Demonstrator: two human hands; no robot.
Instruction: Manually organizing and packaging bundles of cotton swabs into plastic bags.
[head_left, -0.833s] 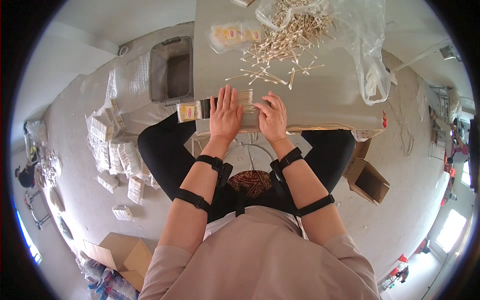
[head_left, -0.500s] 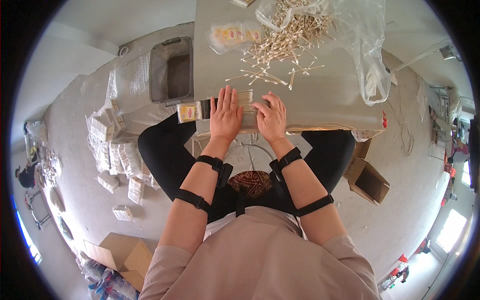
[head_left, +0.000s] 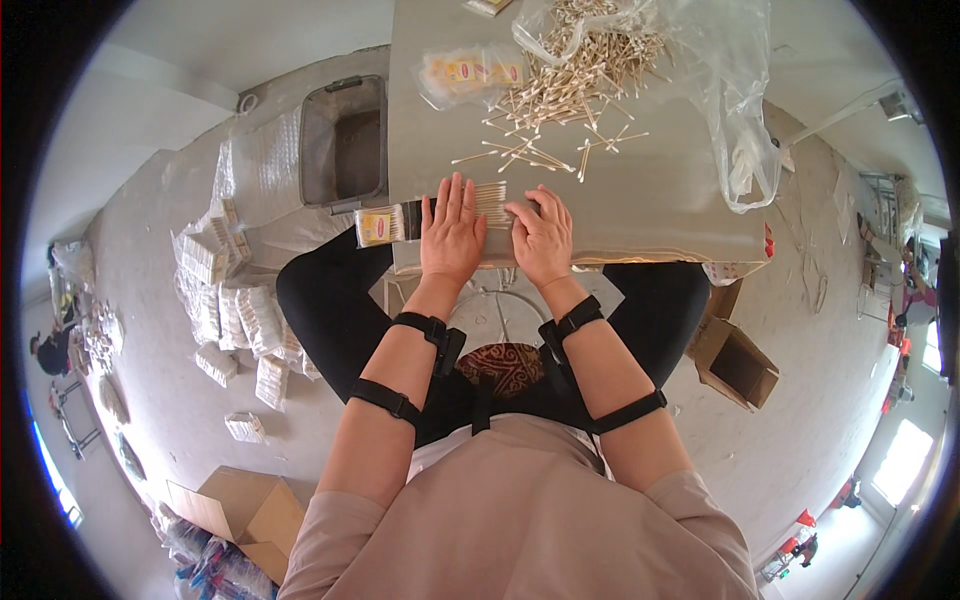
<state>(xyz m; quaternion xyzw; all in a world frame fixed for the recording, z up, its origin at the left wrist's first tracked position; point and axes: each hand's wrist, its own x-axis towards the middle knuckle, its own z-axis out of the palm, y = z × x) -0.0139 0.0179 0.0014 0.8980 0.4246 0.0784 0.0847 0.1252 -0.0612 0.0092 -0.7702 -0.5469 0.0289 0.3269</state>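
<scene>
White-tipped cotton swabs point(head_left: 492, 203), one flat row of them, reach out from beneath the left hand point(head_left: 453, 235) toward the right; their full number is hidden by that hand. Past its other side lies one packet point(head_left: 379, 225) with a yellow label, and a dark strip point(head_left: 411, 220) shows between packet and fingers. Row and packet follow one line on the desk point(head_left: 650, 215), long axis running left to right and rising slightly at the right end, with the bare swab tips facing the right hand point(head_left: 541, 235).

Two hands are in view, both backs up. The left is laid flat across the row, fingers straight, close together and pointing away from the body, gripping nothing. The right has its fingers loosely bent, with the foremost ones at the swab tips; whether they pinch any cannot be told. Both forearms slope inward from the body, two black straps around each.

Beyond the hands is one heap of loose swabs point(head_left: 590, 75), too many to count, with one clear plastic bag point(head_left: 740, 110) to its right. Ahead of the left hand are clear packets point(head_left: 470, 70); ahead and left of it stands one grey bin point(head_left: 345, 140).
</scene>
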